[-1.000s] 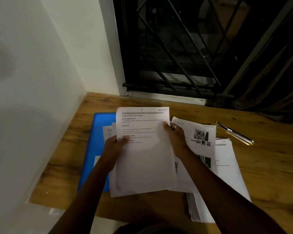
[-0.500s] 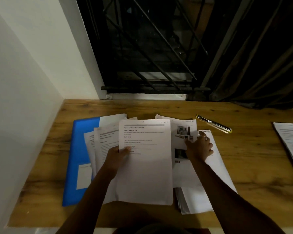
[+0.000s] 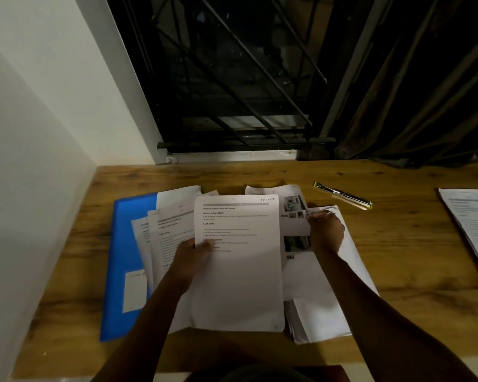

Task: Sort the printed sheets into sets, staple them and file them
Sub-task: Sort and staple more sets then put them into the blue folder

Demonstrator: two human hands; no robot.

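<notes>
While my left hand (image 3: 189,260) grips the text sheet (image 3: 238,271), my right hand (image 3: 326,232) pinches the photo sheet (image 3: 295,227) just right of it, long axis running near to far.

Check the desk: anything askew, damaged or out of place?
Nothing damaged or spilled. The sheets on the blue folder lie fanned and skewed behind the page the left hand holds; the stack the right hand pinches is splayed.

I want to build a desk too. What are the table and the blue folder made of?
The table looks like wood or wood-look laminate: brown grain, dark knots, matte. The blue folder seems plastic: smooth, even colour, faint sheen.
</notes>
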